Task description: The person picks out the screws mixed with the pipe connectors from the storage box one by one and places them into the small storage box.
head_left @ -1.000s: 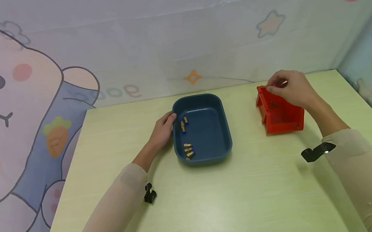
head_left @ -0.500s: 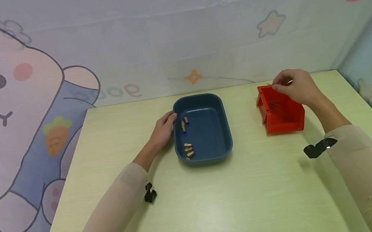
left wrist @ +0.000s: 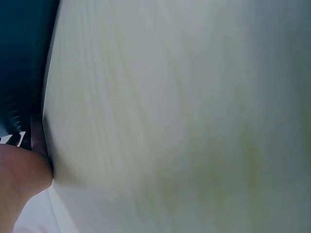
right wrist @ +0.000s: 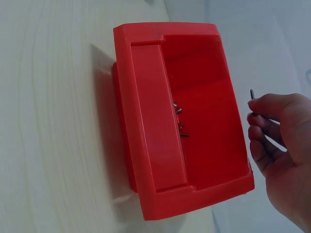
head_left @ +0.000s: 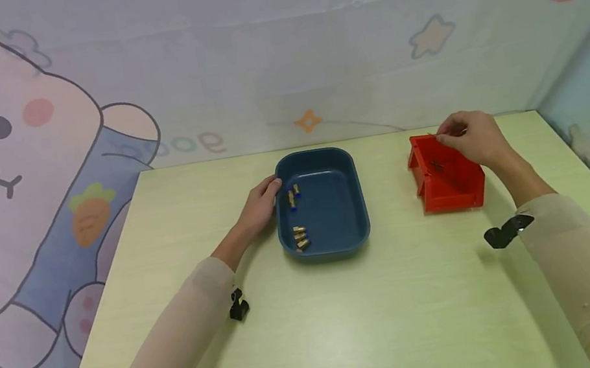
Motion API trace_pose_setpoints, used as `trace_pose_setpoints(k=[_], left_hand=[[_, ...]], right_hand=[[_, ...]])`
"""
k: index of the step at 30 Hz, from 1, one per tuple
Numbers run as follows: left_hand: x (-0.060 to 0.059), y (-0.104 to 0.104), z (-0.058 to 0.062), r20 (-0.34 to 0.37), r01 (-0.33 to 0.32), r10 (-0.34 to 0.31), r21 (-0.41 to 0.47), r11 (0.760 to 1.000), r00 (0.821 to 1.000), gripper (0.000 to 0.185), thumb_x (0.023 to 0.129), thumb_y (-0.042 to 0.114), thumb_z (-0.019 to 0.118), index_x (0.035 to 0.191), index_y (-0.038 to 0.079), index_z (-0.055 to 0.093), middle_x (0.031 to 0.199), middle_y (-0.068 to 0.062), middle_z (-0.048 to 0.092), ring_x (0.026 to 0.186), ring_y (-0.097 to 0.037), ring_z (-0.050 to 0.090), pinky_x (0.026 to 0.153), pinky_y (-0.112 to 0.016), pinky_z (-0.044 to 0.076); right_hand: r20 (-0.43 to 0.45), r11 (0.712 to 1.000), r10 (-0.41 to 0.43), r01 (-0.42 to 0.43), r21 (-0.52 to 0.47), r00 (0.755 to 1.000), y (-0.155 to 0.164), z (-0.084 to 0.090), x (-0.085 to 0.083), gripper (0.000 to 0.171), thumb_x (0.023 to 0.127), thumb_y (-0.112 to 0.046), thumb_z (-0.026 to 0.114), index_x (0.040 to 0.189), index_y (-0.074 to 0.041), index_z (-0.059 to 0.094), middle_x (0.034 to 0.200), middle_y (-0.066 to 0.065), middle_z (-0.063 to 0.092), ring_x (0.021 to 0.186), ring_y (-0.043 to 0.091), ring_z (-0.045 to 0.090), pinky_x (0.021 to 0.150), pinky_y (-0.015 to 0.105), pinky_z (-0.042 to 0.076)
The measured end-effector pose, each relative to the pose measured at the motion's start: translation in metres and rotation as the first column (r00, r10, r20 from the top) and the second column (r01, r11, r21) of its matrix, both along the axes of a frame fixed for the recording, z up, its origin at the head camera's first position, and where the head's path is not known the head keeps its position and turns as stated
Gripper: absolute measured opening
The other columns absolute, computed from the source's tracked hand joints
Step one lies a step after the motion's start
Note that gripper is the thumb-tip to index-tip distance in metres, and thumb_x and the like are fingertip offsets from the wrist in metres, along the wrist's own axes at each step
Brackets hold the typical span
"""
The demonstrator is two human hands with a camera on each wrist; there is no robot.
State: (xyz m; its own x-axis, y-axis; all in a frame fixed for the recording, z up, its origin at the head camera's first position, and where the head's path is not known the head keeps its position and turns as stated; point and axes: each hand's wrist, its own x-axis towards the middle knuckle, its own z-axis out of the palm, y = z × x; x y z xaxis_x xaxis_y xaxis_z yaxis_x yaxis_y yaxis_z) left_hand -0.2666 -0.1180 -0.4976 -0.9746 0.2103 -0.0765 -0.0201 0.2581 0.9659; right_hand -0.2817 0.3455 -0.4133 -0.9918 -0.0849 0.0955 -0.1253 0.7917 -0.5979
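In the head view my left hand [head_left: 259, 208] holds the left wall of a dark blue tray [head_left: 336, 203], thumb over the rim. Inside the tray, several small brass pieces with blue ends [head_left: 301, 237] lie along the left side. My right hand [head_left: 473, 139] is at the far edge of a red plastic bin [head_left: 452, 201]. The right wrist view shows its thumb and fingers pinching a small dark screw [right wrist: 252, 94], with the tip sticking out. Several more screws [right wrist: 179, 110] lie loose inside the bin. The left wrist view hides most of the left fingers.
Both containers stand on a pale wood-grain table [head_left: 321, 331], the bin to the right of the tray. A cloth backdrop [head_left: 229, 77] with cartoon prints hangs behind the table's far edge. Black wrist mounts [head_left: 507, 232] stick out from the sleeves.
My right hand has shifted slightly to the right along the bin's far edge, still pinching the screw. My left hand and the tray stay essentially in place.
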Motion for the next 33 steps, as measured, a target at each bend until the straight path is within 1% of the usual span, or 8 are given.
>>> trace_pose_setpoints(k=[1, 2, 8, 9, 13, 17, 24, 33], left_hand=[[0.000, 0.000, 0.000, 0.000, 0.001, -0.001, 0.004, 1.000, 1.000, 0.063, 0.113, 0.046, 0.044, 0.161, 0.005, 0.043, 0.162, -0.015, 0.047, 0.152, -0.028, 0.040, 0.121, -0.049, 0.040], [0.002, 0.000, 0.004, 0.011, 0.004, -0.004, 0.005, 1.000, 1.000, 0.062, 0.114, 0.044, 0.044, 0.161, 0.004, 0.043, 0.162, -0.015, 0.046, 0.153, -0.028, 0.039, 0.122, -0.049, 0.039], [0.002, 0.001, 0.005, 0.041, 0.014, -0.015, 0.015, 1.000, 0.999, 0.061, 0.115, 0.042, 0.043, 0.163, 0.005, 0.039, 0.166, -0.015, 0.042, 0.155, -0.028, 0.035, 0.123, -0.049, 0.037], [0.000, 0.001, 0.001, 0.031, 0.013, -0.013, 0.017, 1.000, 0.999, 0.062, 0.114, 0.044, 0.043, 0.163, 0.006, 0.040, 0.165, -0.014, 0.043, 0.155, -0.027, 0.036, 0.123, -0.049, 0.037], [0.000, 0.001, 0.000, 0.013, 0.008, -0.008, 0.017, 1.000, 1.000, 0.062, 0.114, 0.045, 0.044, 0.162, 0.005, 0.042, 0.163, -0.014, 0.046, 0.153, -0.028, 0.038, 0.122, -0.049, 0.039], [0.000, 0.000, -0.001, 0.008, 0.006, -0.006, 0.005, 1.000, 1.000, 0.061, 0.114, 0.044, 0.044, 0.161, 0.005, 0.043, 0.162, -0.014, 0.046, 0.152, -0.029, 0.040, 0.120, -0.050, 0.041], [-0.001, -0.002, -0.002, 0.006, -0.001, 0.002, -0.009, 1.000, 1.000, 0.061, 0.114, 0.045, 0.044, 0.161, 0.006, 0.043, 0.163, -0.013, 0.046, 0.153, -0.028, 0.039, 0.120, -0.050, 0.041], [0.000, -0.006, -0.004, 0.008, -0.008, 0.008, -0.004, 1.000, 1.000, 0.060, 0.114, 0.043, 0.044, 0.161, 0.005, 0.042, 0.164, -0.014, 0.045, 0.154, -0.029, 0.038, 0.121, -0.050, 0.040]], right_hand=[[0.001, 1.000, -0.001, 0.001, 0.000, 1.000, 0.000, -0.001, 0.000, 0.021, 0.107, -0.018, 0.065, 0.117, 0.000, 0.069, 0.113, 0.023, 0.066, 0.102, 0.036, 0.059, 0.078, 0.034, 0.052], [0.003, 1.000, -0.002, 0.002, 0.000, 1.000, 0.000, -0.002, 0.000, 0.021, 0.107, -0.018, 0.065, 0.117, 0.001, 0.069, 0.113, 0.023, 0.066, 0.102, 0.036, 0.059, 0.078, 0.034, 0.051], [0.021, 1.000, -0.015, 0.015, -0.004, 1.000, 0.000, -0.007, -0.002, 0.022, 0.107, -0.017, 0.064, 0.120, 0.001, 0.068, 0.115, 0.023, 0.065, 0.103, 0.037, 0.058, 0.081, 0.038, 0.052], [0.022, 1.000, -0.018, 0.018, -0.006, 1.000, 0.000, -0.008, -0.002, 0.023, 0.107, -0.017, 0.064, 0.120, 0.001, 0.068, 0.115, 0.023, 0.065, 0.103, 0.037, 0.058, 0.082, 0.039, 0.052], [0.022, 1.000, -0.027, 0.027, -0.011, 0.999, -0.001, -0.010, -0.004, 0.023, 0.107, -0.018, 0.065, 0.121, 0.001, 0.068, 0.115, 0.023, 0.064, 0.103, 0.037, 0.057, 0.083, 0.041, 0.052], [0.005, 1.000, -0.023, 0.023, -0.008, 1.000, -0.002, -0.014, -0.003, 0.022, 0.106, -0.016, 0.066, 0.119, 0.002, 0.068, 0.113, 0.023, 0.065, 0.101, 0.036, 0.057, 0.082, 0.040, 0.051], [-0.048, 1.000, 0.002, -0.002, -0.003, 0.999, -0.004, -0.021, -0.001, 0.017, 0.105, -0.011, 0.066, 0.115, 0.002, 0.069, 0.108, 0.023, 0.066, 0.098, 0.035, 0.058, 0.082, 0.041, 0.050], [-0.068, 1.000, 0.017, -0.015, 0.027, 0.998, -0.009, -0.027, 0.001, 0.016, 0.105, -0.009, 0.063, 0.115, 0.003, 0.068, 0.109, 0.024, 0.066, 0.100, 0.039, 0.059, 0.088, 0.051, 0.054]])
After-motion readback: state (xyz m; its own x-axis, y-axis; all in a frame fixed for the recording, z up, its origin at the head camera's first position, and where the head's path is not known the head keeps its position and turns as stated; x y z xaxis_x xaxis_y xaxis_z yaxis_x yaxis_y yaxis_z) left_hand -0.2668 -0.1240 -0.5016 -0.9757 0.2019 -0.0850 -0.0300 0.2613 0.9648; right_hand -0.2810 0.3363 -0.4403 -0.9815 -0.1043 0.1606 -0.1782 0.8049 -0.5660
